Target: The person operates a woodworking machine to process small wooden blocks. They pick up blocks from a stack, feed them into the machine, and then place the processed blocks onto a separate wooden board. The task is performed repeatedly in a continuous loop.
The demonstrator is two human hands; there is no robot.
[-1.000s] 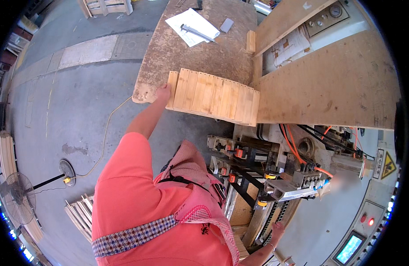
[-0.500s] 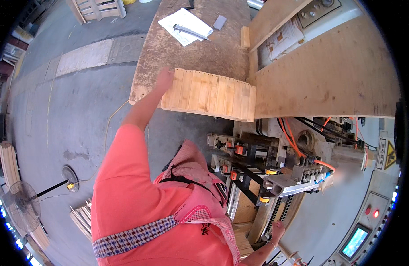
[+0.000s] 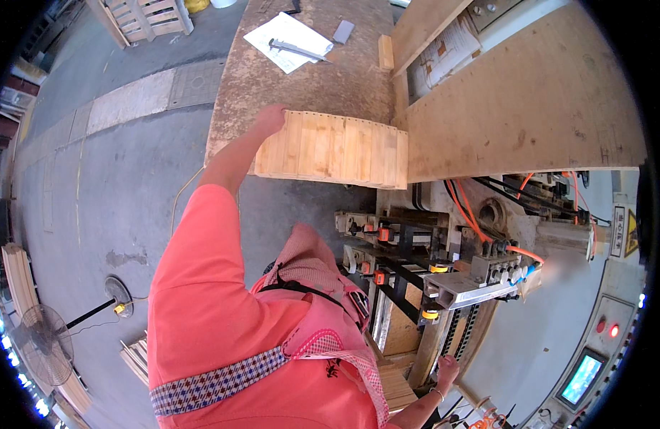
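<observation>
A row of pale wooden strips (image 3: 331,154) lies side by side on the near end of a worn brown table, with small dark holes along its far edge. My left hand (image 3: 272,119) is at the far left corner of this row. Its fingers are bent against the end strip, and the fingertips are partly hidden. Low on the right, my right hand (image 3: 448,370) looks closed beside the dark chain-like track (image 3: 458,329) of a machine. Whatever it may hold is too small to make out.
Calipers (image 3: 297,50) lie on white paper beyond the strips, near a grey block (image 3: 343,31). A plywood panel (image 3: 523,107) stands right of the table. Below it is a machine with clamps (image 3: 387,234) and orange hoses. A control screen (image 3: 582,377) glows at lower right. A fan (image 3: 42,343) stands at left.
My left hand has shifted slightly right relative to the table, against the row's far left corner. The strips' far edges look closer together. My right hand stays beside the track.
</observation>
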